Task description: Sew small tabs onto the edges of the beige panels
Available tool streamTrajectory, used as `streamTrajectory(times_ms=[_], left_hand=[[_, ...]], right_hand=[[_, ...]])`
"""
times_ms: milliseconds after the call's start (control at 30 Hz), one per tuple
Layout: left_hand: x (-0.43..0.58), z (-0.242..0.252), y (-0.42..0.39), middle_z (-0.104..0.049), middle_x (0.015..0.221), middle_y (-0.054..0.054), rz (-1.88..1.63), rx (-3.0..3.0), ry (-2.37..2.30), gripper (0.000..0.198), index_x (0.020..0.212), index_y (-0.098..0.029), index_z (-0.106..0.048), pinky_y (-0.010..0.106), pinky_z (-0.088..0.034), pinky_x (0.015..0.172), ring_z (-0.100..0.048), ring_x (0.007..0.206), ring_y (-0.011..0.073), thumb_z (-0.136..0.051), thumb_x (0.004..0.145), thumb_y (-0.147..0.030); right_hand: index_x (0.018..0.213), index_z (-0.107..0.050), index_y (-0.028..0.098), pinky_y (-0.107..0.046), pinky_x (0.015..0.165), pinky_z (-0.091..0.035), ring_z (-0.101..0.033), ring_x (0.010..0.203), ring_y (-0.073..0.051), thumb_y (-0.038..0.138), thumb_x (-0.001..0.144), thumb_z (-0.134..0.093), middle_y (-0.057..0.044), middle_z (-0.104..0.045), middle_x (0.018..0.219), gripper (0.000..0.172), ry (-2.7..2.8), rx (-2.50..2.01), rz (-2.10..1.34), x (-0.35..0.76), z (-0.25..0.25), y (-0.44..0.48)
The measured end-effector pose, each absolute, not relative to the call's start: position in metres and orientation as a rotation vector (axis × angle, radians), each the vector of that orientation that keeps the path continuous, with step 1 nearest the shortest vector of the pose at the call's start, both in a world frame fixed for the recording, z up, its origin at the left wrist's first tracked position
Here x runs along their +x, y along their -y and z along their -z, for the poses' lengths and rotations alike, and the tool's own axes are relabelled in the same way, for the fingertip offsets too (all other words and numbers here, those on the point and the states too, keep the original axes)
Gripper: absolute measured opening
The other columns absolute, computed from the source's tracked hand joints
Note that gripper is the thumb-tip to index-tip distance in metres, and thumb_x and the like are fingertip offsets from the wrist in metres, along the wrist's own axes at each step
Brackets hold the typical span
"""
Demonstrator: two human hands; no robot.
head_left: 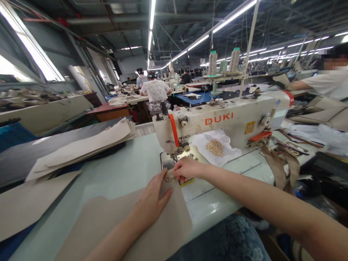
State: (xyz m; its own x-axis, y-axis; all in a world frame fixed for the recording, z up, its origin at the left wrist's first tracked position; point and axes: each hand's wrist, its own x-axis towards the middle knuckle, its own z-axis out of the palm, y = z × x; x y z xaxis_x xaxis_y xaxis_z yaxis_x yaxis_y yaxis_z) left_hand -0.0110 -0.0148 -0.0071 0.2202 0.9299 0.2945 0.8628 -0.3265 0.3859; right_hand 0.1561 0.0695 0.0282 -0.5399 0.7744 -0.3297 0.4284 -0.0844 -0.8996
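A beige fabric or leather-like panel (174,210) lies on the sewing table and reaches toward my lap. My left hand (153,194) rests flat on it, thumb apart from the fingers, fingertips at a small tan strap tab (170,174). That tab sits at the panel's far edge, by the needle area of a white sewing machine (217,119). Closed in a pinch, my right hand (187,169) holds the tab's right end. A small metal piece seems to show at the tab, too small to make out surely. The right fingertips partly hide the tab.
Stacked beige panels (89,145) lie to the left, with another panel (35,203) nearer me. Behind my right hand, small gold-coloured metal pieces (214,147) sit on white plastic (233,150). Tan straps (280,166) hang at right. A co-worker (326,79) is at far right.
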Motion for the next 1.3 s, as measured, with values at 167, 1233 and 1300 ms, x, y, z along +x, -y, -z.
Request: streamTrajectory(times_ms=[167,1233,1300], left_hand=[[-0.015,0.006,0.009,-0.058,0.124,0.01,-0.744,2.521,-1.673,0.035,0.117,-0.019,-0.052,0.04,-0.048,0.093,-0.058,0.11,0.0238,-0.05,0.085,-0.034],[0.006,-0.003,-0.011,-0.067,0.075,0.003,-0.763,2.818,-1.555,0.017,0.071,-0.019,-0.058,0.031,-0.049,0.071,-0.06,0.076,0.0194,-0.047,0.081,-0.013],[0.007,-0.004,-0.011,-0.067,0.075,0.003,-0.742,2.821,-1.555,0.017,0.07,-0.019,-0.058,0.031,-0.049,0.071,-0.06,0.075,0.0193,-0.047,0.081,-0.013]], right_hand=[[0.051,-0.052,0.015,-0.015,0.038,-0.042,-0.052,0.034,-0.008,0.004,0.07,-0.055,0.007,-0.052,0.039,0.022,1.993,-1.407,-1.66,0.148,-0.031,-0.073],[0.078,-0.064,0.018,-0.027,0.07,-0.039,-0.052,0.08,-0.017,0.02,0.09,-0.049,-0.003,-0.06,0.08,0.019,2.669,-0.687,0.098,0.192,-0.001,-0.049],[0.078,-0.064,0.017,-0.027,0.07,-0.039,-0.052,0.08,-0.017,0.021,0.09,-0.05,-0.003,-0.059,0.081,0.019,2.705,-0.667,0.157,0.192,-0.003,-0.05]])
